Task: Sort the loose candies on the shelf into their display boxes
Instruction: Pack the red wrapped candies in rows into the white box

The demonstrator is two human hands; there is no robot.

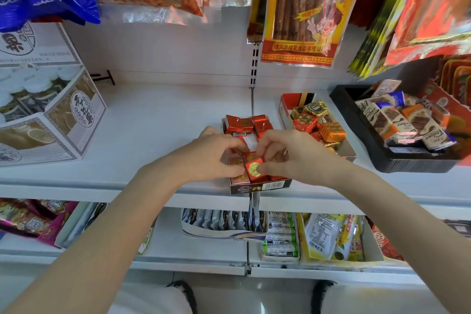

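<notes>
A dark display box (260,187) sits at the front edge of the white shelf (165,120), holding red and pink foil-wrapped square candies. My right hand (288,153) pinches a red candy with a gold seal (254,169) at the box's front middle. My left hand (216,158) rests fingers-down on the pink candies (235,162) at the box's left side, touching them. More red candies (246,123) lie at the back of the same box. A second box (285,109) to the right holds gold, red and orange foil candies (331,131).
A black tray (356,125) of chocolate bars stands at the far right. Large printed cartons (51,120) stand at the left. Snack bags (298,7) hang overhead. The lower shelf (204,250) carries packets and boxes.
</notes>
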